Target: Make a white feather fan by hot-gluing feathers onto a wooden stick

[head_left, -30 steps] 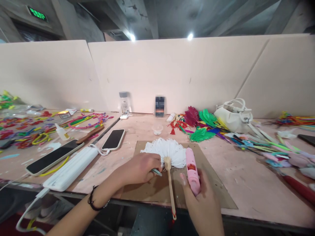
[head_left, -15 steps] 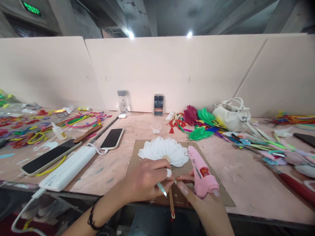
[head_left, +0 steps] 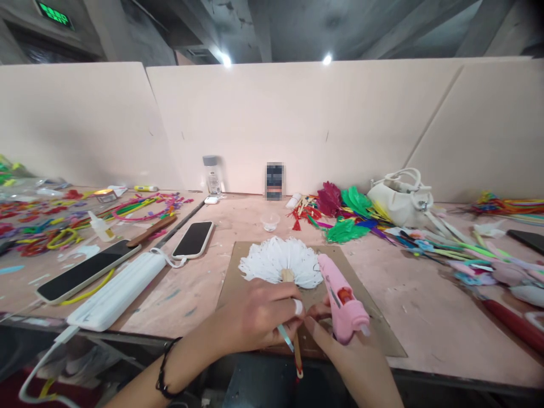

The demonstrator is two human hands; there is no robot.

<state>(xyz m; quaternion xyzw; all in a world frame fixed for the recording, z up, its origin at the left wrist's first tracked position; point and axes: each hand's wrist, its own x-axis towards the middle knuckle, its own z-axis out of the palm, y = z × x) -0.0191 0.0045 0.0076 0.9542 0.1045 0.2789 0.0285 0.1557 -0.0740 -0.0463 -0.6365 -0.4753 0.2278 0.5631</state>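
A white feather fan with a wooden handle lies on a brown cardboard sheet near the table's front edge. My left hand is closed over the handle just below the feathers and holds thin metal tweezers. My right hand grips a pink glue gun, nozzle pointing away toward the feathers, and its fingertips meet the left hand's at the handle.
Two phones and a white power bank lie to the left. Coloured pipe cleaners cover the far left. Coloured feathers, a white bag and craft scraps sit to the right. A small clear cup stands behind the fan.
Both hands have drawn back toward me along the fan's handle and come together. The glue gun has tilted from upright over the fan to a slant at the right.
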